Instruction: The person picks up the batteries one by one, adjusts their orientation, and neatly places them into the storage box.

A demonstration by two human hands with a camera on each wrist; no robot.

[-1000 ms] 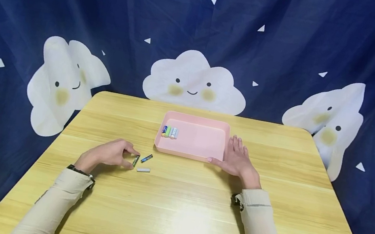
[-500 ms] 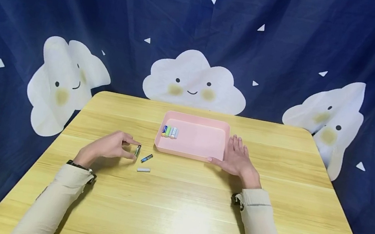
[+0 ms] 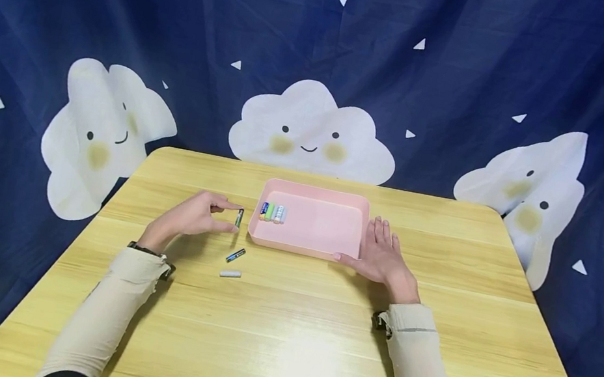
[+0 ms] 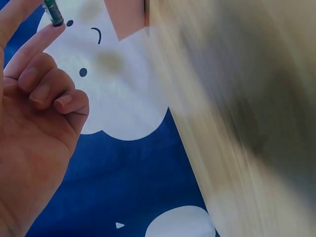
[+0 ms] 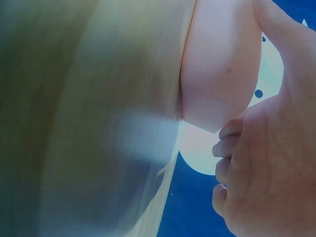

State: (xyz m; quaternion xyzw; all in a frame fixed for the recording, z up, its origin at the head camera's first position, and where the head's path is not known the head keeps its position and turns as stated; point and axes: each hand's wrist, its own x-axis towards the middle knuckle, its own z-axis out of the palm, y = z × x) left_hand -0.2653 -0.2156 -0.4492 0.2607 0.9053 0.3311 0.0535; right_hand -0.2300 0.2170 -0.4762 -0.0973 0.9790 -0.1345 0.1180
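My left hand pinches a dark green battery by its two ends between thumb and index finger, just left of the pink tray. In the left wrist view that battery shows at the top, with the other fingers curled toward the palm. My right hand rests against the tray's right end, fingers extended and thumb along the front rim. Inside the tray, several batteries lie side by side at the left. On the table are a blue-and-black battery and a white battery.
The wooden table carries the tray near its back middle. A dark blue curtain with smiling clouds hangs right behind the table's far edge and along both sides.
My left hand has picked the green battery up from beside the other two and carried it away from me and right, toward the tray. The right hand and the tray stay put.
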